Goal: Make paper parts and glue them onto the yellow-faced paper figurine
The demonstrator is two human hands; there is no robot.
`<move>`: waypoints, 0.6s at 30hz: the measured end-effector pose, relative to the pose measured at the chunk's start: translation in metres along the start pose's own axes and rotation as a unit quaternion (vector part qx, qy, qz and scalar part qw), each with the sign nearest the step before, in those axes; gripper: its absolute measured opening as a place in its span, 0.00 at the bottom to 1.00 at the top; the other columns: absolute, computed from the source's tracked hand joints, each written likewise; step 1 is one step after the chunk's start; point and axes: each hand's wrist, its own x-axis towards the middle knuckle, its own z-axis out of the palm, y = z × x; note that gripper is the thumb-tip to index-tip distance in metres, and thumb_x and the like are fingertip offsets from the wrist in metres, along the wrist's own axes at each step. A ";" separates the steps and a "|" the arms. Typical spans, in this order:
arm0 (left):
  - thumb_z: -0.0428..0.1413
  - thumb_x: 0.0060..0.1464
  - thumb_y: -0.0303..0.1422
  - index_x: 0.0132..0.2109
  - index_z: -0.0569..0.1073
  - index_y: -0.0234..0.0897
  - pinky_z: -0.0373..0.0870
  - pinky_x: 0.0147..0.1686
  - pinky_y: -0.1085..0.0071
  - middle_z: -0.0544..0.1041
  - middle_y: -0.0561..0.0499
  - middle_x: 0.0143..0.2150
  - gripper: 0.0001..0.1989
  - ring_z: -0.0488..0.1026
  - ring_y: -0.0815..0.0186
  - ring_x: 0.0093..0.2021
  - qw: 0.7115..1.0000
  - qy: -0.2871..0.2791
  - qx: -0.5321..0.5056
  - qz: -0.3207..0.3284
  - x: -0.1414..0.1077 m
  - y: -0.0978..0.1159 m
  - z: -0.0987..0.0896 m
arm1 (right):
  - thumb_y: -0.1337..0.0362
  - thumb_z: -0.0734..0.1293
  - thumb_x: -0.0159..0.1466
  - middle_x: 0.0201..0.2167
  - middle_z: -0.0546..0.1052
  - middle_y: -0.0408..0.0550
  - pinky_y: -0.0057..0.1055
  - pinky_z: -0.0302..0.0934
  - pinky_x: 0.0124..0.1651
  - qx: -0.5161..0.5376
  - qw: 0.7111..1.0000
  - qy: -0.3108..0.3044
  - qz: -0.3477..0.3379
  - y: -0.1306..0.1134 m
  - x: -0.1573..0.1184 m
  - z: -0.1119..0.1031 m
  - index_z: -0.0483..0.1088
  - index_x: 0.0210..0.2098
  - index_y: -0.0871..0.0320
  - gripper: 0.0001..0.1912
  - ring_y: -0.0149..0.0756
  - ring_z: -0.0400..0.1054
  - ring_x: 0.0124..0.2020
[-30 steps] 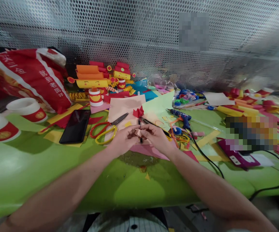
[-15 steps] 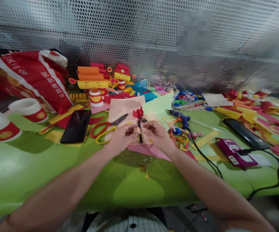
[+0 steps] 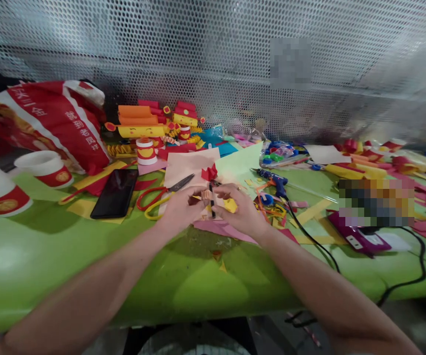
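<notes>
My left hand pinches a small pale-orange paper strip, folded into pleats, between thumb and fingers. From the right, my right hand closes its thumb and fingertips round the pale end of that strip; the exact grip is partly hidden. Under the fingertips lies a black pen, pointing away from me. Just beyond sits a folded red paper piece. Scissors with a red and a yellow handle loop lie beside my left hand. Pink paper shows below both hands.
A blue glue gun with a black cord lies to the right, near a purple power adapter. On the left are a black phone, paper cups and a red bag. Paper figures stand behind.
The fingers of my right hand have spread slightly, and yellow paper shows between them. My left hand still has the pleated strip. The whole view has shifted a little.
</notes>
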 end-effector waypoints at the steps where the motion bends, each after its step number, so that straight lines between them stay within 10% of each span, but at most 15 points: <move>1: 0.56 0.46 0.36 0.45 0.76 0.37 0.73 0.35 0.68 0.80 0.49 0.38 0.17 0.76 0.63 0.35 1.000 -0.003 0.005 0.006 0.000 -0.002 0.000 | 0.64 0.67 0.57 0.38 0.74 0.49 0.36 0.65 0.42 0.000 1.000 -0.009 0.006 0.000 0.000 0.001 0.66 0.43 0.54 0.14 0.37 0.69 0.38; 18: 0.57 0.50 0.39 0.48 0.75 0.37 0.73 0.38 0.68 0.80 0.48 0.42 0.19 0.77 0.63 0.37 0.992 -0.021 0.098 0.075 -0.001 -0.011 0.000 | 0.67 0.67 0.52 0.32 0.73 0.44 0.33 0.64 0.37 0.148 0.973 -0.032 0.176 0.001 0.005 0.003 0.68 0.36 0.56 0.11 0.31 0.67 0.31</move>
